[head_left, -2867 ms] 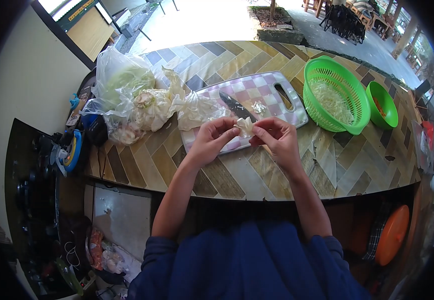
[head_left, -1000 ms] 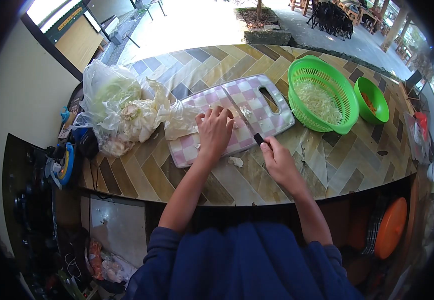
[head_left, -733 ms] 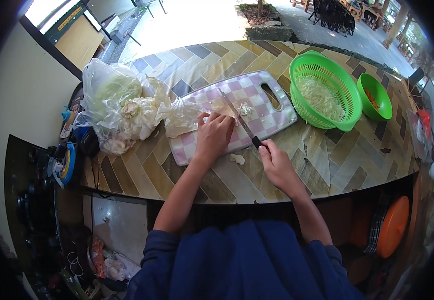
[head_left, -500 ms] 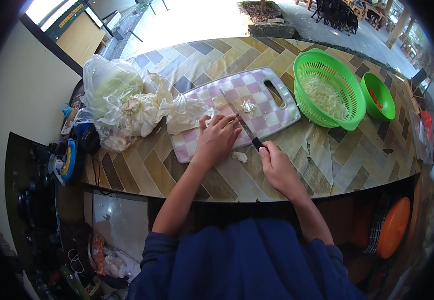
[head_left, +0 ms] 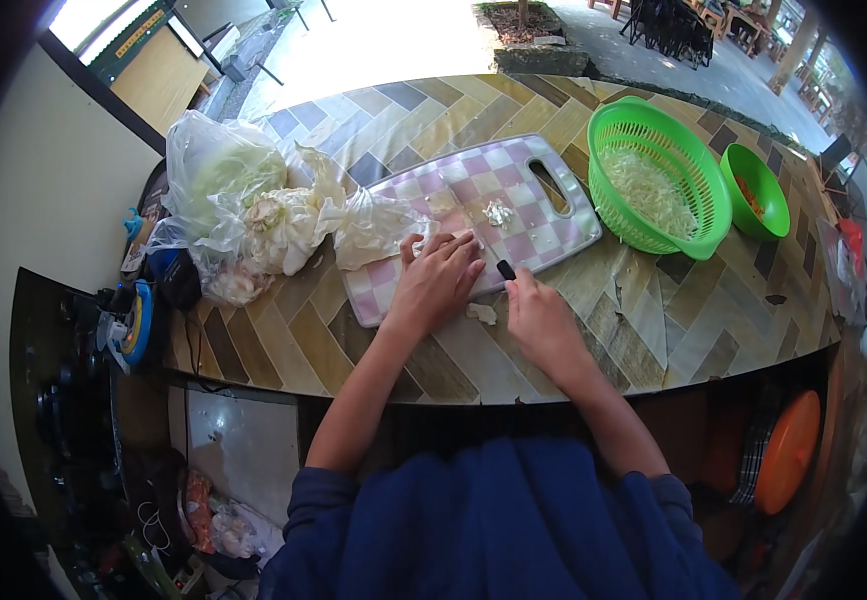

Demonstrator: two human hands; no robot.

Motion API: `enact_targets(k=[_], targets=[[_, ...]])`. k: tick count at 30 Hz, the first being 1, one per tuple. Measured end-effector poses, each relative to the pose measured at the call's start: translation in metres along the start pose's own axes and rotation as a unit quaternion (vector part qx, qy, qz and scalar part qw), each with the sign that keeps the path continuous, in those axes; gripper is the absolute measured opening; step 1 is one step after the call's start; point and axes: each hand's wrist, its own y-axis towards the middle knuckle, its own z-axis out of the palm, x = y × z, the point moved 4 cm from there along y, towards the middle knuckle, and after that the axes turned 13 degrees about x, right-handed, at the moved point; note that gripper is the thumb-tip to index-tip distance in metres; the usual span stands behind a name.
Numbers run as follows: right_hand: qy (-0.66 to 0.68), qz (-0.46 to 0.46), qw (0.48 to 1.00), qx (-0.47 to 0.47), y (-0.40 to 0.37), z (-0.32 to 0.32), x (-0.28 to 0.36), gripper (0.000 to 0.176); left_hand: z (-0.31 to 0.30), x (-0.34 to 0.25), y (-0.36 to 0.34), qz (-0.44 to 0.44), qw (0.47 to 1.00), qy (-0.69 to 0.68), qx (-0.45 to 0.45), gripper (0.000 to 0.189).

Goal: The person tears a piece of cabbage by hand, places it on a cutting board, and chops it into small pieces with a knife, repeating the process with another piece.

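Observation:
My right hand [head_left: 546, 322] is wrapped round the black handle of a kitchen knife [head_left: 506, 270], whose narrow blade slants up and left across the checked pink-and-white cutting board [head_left: 404, 190]. Right beside the blade, my left hand [head_left: 438, 282] presses down on the board with bent fingers. Whatever lies under those fingertips is mostly hidden; only a little white shows. A small heap of finely chopped white bits [head_left: 498, 213] lies on the far side of the blade. Loose pale cabbage leaves [head_left: 374, 228] overlap the board's left end.
Left of the board stand a trimmed cabbage [head_left: 289, 228] and a clear plastic bag [head_left: 219, 165] with pale green vegetables. To the right, a green colander [head_left: 709, 205] holds shredded cabbage, beside a green bowl [head_left: 774, 205] with orange pieces. A pale scrap [head_left: 482, 314] lies near the counter's front.
My right hand has shifted slightly up and to the left with the knife, and the blade now stands steeper. My left hand has barely moved.

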Motion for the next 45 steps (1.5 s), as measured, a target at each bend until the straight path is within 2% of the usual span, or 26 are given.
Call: enact_targets(k=[3, 6, 15, 24, 32, 35, 39, 42, 45], targets=[[0.111, 0.028, 0.991, 0.07, 0.0, -0.019, -0.007, 0.028, 0.0, 0.001, -0.002, -0.001, 1.0, -0.007, 0.003, 0.034], [0.135, 0.024, 0.989, 0.059, -0.013, -0.024, -0.004, 0.029, 0.0, 0.0, -0.003, -0.002, 1.0, 0.004, 0.007, 0.035], [0.128, 0.017, 0.99, 0.056, -0.025, -0.019, -0.001, 0.026, 0.002, 0.0, -0.004, 0.006, 1.0, 0.007, 0.005, 0.035], [-0.04, 0.039, 0.997, 0.052, -0.015, 0.008, 0.007, 0.025, 0.002, -0.003, -0.002, -0.003, 0.999, 0.03, 0.014, 0.035], [0.037, 0.032, 0.998, 0.024, -0.009, -0.019, -0.01, 0.027, 0.009, -0.006, 0.007, 0.002, 0.998, 0.049, -0.049, 0.031], [0.086, 0.009, 0.996, -0.008, -0.01, -0.028, -0.013, 0.027, 0.004, -0.002, 0.029, 0.027, 0.994, 0.017, -0.1, 0.023], [0.115, -0.007, 0.993, -0.03, -0.014, -0.035, -0.011, 0.026, -0.007, 0.008, 0.054, -0.003, 0.986, -0.055, -0.155, 0.012], [0.115, -0.006, 0.993, -0.032, -0.016, -0.035, -0.011, 0.025, -0.013, 0.01, 0.057, -0.036, 0.991, -0.069, -0.108, 0.013], [0.121, 0.001, 0.992, -0.029, -0.019, -0.035, -0.012, 0.025, -0.019, 0.007, 0.05, -0.022, 0.989, -0.104, -0.104, 0.013]])
